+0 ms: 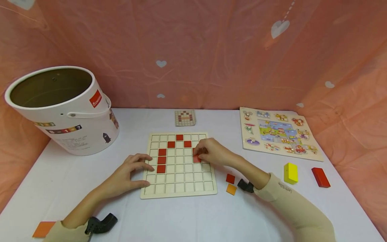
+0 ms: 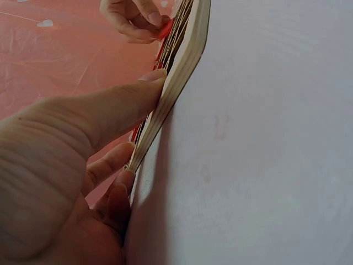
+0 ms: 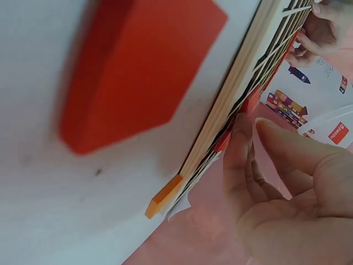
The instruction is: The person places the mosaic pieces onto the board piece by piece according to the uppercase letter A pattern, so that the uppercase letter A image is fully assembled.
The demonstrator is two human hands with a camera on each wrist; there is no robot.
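I am partway through laying red tiles into the grid board [image 1: 178, 164], which lies flat on the table [image 1: 187, 218] in front of me. My right hand [image 1: 211, 153] has its grip pinched on a red tile [image 1: 197, 158] and is setting it into a cell near the board's right edge, in the row level with the left column's second tile. My left hand [image 1: 130, 173] rests on the board's left edge, fingers fairly straight and grasping nothing, thumb against the near-left rim. The red pattern so far peaks at the far middle and runs down the left side. I judge the next move calls for seating this tile square in its cell, then reaching for the spare red tile [image 1: 230, 178] lying just right of the board, beside an orange tile [image 1: 231, 189].
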